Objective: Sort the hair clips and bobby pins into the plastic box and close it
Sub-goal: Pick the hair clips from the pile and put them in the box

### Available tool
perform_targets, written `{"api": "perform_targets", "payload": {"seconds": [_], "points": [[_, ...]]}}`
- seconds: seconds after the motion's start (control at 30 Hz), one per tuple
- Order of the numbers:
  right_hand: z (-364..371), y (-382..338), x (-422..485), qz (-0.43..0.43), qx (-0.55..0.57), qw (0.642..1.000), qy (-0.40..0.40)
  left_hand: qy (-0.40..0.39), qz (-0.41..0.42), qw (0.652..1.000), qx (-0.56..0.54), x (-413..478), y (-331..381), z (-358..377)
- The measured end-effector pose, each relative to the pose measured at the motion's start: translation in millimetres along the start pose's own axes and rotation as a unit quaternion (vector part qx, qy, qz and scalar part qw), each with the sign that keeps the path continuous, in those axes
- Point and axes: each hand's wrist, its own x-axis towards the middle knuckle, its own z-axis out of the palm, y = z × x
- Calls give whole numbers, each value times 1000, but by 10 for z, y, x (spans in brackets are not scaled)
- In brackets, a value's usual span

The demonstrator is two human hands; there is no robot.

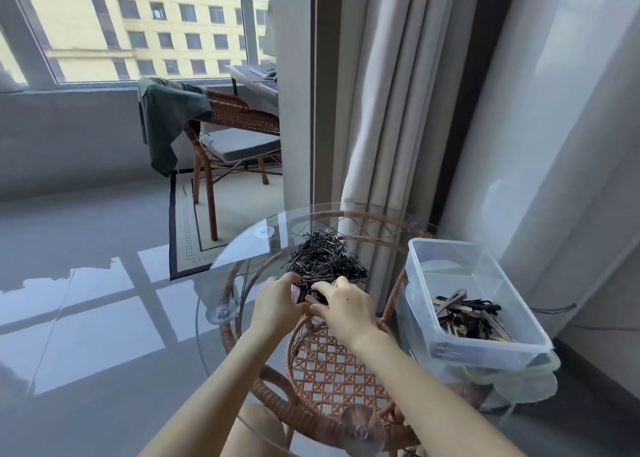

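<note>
A heap of black bobby pins lies on the round glass table. At the heap's near edge, my left hand and my right hand curl together around a small bunch of dark hair clips, mostly hidden between the fingers. To the right stands a clear plastic box, open, with several black and beige hair clips in its near end. Its far end looks bare. I see no lid in plain view.
The glass top rests on a brown wicker table frame. Curtains hang just behind the table. A wicker chair with a green cloth over it stands further back by the window.
</note>
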Motion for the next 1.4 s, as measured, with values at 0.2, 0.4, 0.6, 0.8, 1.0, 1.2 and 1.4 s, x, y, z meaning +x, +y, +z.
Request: {"api": "perform_targets", "payload": {"seconds": [0.2,0.4,0.6,0.8,1.0,1.2,1.4], "points": [[-20,52,-129,-92,-93,986,101,-37,-20,999,-30,42,71,-54],[-102,224,-292,-87,0,988,131,-45,-64,996,-52,41,147,-73],[-387,246,-393,78,253,962,67,-79,-116,983,-120,114,181,-89],[-796,229,-410,208,560,802,4,-98,-166,959,-207,207,200,-127],[-1401,571,-626,222,601,768,-10,-25,-67,985,-156,91,336,-389],[-1781,1289,-836,238,419,876,0,-95,121,983,-98,-190,1051,-579],[-1666,1511,-729,256,266,925,-88,-137,277,951,11,-272,1854,-116]]}}
